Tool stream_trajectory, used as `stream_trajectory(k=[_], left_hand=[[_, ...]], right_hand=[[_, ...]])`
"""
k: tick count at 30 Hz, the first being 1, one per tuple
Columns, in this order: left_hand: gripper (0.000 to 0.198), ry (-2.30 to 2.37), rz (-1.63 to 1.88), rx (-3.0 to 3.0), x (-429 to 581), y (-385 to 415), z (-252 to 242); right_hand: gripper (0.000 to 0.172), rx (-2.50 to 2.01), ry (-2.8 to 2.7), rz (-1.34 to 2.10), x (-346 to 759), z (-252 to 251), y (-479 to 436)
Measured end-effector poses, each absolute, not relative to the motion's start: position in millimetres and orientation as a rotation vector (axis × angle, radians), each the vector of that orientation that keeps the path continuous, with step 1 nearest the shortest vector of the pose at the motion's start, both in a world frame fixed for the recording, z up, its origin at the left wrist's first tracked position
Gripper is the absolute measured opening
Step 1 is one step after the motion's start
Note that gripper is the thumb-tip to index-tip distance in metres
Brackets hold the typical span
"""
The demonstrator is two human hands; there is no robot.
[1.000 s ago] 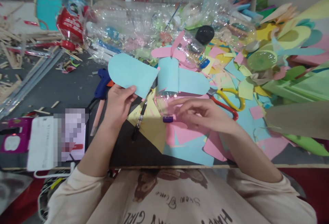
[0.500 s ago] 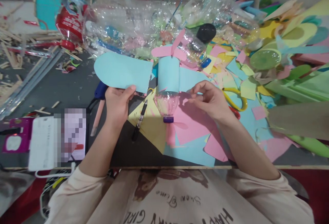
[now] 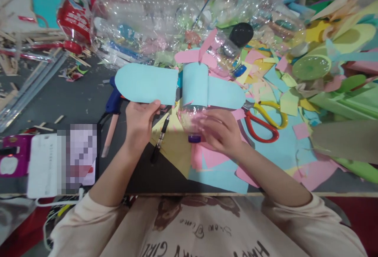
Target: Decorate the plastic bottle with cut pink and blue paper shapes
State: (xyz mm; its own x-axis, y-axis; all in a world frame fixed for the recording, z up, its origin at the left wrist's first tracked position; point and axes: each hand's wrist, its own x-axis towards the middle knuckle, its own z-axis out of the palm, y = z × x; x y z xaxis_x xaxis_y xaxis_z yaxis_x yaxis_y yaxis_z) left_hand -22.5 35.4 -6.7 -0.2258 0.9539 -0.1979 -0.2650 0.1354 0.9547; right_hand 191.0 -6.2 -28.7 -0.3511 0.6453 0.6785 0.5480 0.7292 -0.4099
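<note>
A small clear bottle (image 3: pixel 189 121) with a purple cap (image 3: pixel 194 139) points toward me, wrapped in a light blue paper band (image 3: pixel 195 84). A rounded blue paper wing (image 3: pixel 225 92) extends from the band's right side, and pink paper blades (image 3: pixel 189 56) stand at its far end. My left hand (image 3: pixel 140 121) pinches the lower edge of a separate rounded blue paper piece (image 3: pixel 146 84), held just left of the band with a narrow gap. My right hand (image 3: pixel 221 131) is closed on the bottle near its neck.
Red and yellow scissors (image 3: pixel 261 127) lie on paper sheets at the right. A pen (image 3: pixel 161 139) rests on yellow paper, and a blue glue gun (image 3: pixel 113 100) is left of my left hand. Plastic bottles (image 3: pixel 141 17) and paper scraps crowd the back; wooden sticks (image 3: pixel 10 58) lie far left.
My right hand has moved left from beside the right wing onto the bottle, uncovering the scissors. My left hand and its blue piece have shifted slightly right.
</note>
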Motion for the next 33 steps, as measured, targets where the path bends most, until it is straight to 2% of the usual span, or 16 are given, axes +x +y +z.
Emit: stream_trajectory(k=[6,14,22,27,33], left_hand=[[0.007,1.264,1.384,0.711,-22.6,36.0,-5.2],[0.019,1.369,1.333,0.641,-19.5,33.5,-5.1],[0.016,1.321,1.282,0.423,-15.3,31.8,-3.6],[0.009,1.302,1.332,0.378,-12.6,27.0,-3.6],[0.01,1.285,1.34,0.45,-9.6,23.0,-7.5]], right_hand=[[0.046,-0.812,-2.461,0.124,191.7,-31.9,-6.0],[0.033,-0.814,-2.483,0.023,187.6,-27.9,-8.4],[0.018,-0.626,-2.496,-0.129,180.6,-22.1,-19.2],[0.019,-0.613,-2.454,-0.024,179.5,-20.9,-20.8],[0.027,-0.607,-2.463,0.058,184.9,-21.7,-16.5]])
